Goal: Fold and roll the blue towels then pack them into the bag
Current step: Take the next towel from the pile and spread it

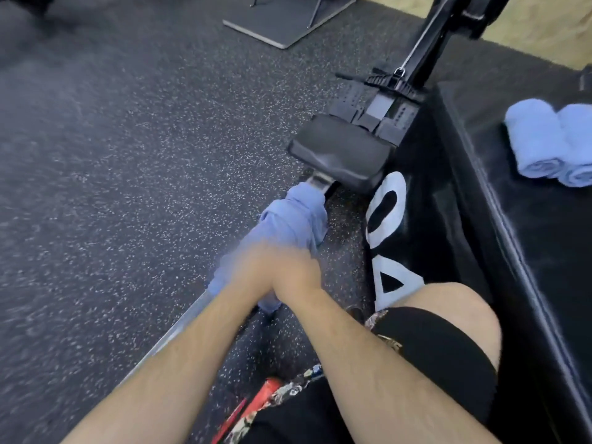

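Black shorts [304,421]: nearest, at the bottom edge
Left hand [253,270]: on the loose towel's near end; blurred, so the grip cannot be told
Right hand [291,277]: against the left hand on the same towel; grip also too blurred to tell
Loose towel [288,219]: pale blue, crumpled, unrolled, lying along the metal rail [179,328]
Seat [339,155]: black, just beyond the towel
Rolled towels [535,136]: two pale blue rolls, touching, on the black box [528,251], far right
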